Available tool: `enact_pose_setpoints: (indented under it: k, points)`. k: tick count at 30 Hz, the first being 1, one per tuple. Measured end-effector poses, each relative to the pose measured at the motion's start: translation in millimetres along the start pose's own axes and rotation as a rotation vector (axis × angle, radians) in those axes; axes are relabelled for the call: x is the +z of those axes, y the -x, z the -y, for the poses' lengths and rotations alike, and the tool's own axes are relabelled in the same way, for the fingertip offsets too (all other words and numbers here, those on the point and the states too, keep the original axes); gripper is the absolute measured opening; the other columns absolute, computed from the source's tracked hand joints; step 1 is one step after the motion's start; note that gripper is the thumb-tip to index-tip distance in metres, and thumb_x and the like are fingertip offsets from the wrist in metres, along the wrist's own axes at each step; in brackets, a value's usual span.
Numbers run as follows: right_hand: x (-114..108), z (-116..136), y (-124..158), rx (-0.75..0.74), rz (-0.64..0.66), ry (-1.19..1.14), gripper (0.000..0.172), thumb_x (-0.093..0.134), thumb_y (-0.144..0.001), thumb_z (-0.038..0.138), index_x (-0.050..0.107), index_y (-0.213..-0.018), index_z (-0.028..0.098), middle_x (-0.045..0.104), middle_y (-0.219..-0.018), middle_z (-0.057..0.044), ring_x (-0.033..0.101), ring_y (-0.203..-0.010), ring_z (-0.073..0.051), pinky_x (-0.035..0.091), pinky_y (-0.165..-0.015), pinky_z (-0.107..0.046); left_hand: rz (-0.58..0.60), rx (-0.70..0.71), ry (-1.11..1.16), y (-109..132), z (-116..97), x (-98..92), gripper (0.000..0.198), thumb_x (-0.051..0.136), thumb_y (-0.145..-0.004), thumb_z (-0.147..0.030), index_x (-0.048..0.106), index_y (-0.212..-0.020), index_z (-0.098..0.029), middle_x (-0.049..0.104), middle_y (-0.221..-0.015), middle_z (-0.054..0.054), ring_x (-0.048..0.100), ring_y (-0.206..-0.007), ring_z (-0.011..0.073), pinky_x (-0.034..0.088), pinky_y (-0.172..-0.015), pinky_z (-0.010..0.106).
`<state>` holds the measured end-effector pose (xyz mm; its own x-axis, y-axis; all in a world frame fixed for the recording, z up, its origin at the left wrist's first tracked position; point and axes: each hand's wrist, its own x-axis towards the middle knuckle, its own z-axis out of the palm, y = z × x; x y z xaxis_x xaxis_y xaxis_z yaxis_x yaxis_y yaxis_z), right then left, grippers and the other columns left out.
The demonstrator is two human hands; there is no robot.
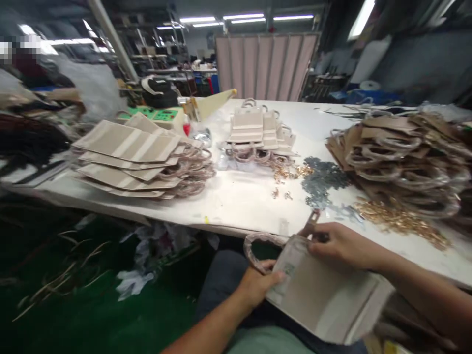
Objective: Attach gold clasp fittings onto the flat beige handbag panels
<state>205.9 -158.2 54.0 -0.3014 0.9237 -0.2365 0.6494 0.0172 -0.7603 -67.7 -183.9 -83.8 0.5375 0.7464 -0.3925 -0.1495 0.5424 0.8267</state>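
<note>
The white table (243,196) bears three bag piles (125,142) and one grey heap (320,179); left hand (260,286) and right hand (341,243) pinch one beige bag (313,290).

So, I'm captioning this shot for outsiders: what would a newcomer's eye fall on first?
Probably the beige bag at the near edge of the white table, with the left hand gripping it and the right hand at its upper edge. Next come the heaped brown bags on the right and the beige stack on the left. Loose gold pieces glint in front of the brown heap.
</note>
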Motion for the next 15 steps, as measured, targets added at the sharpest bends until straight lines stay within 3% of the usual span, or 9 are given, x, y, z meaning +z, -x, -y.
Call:
enact_pose_setpoints:
  k: [6, 11, 15]
  points:
    - [1, -26, -61, 0.021, 0.036, 0.044, 0.026, 0.069, -0.083, 0.035, 0.079, -0.105, 0.024, 0.063, -0.075, 0.003, 0.058, -0.069, -0.018, 0.040, -0.062, -0.029, -0.103, 0.012, 0.132, -25, 3, 7.0, 0.059, 0.091, -0.070, -0.057, 0.081, -0.107, -0.012, 0.079, -0.093, 0.011, 0.070, -0.077, 0.0213, 0.054, -0.071, 0.028]
    - [-8, -36, -84, 0.010, -0.010, 0.105, 0.028, 0.071, -0.082, 0.036, 0.081, -0.106, 0.025, 0.065, -0.075, 0.003, 0.059, -0.068, -0.018, 0.041, -0.062, -0.028, -0.208, 0.027, 0.172, -43, 1, 11.5, 0.053, 0.092, -0.070, -0.053, 0.081, -0.103, -0.013, 0.079, -0.093, 0.010, 0.071, -0.078, 0.0218, 0.056, -0.074, 0.030]
    - [-12, -57, -96, 0.089, -0.107, 0.180, 0.031, 0.077, -0.081, 0.040, 0.081, -0.107, 0.025, 0.069, -0.075, 0.002, 0.063, -0.068, -0.019, 0.044, -0.063, -0.029, -0.253, 0.054, 0.166, -53, -3, 23.1, 0.051, 0.091, -0.070, -0.051, 0.079, -0.102, -0.013, 0.079, -0.091, 0.010, 0.071, -0.077, 0.0225, 0.057, -0.073, 0.030]
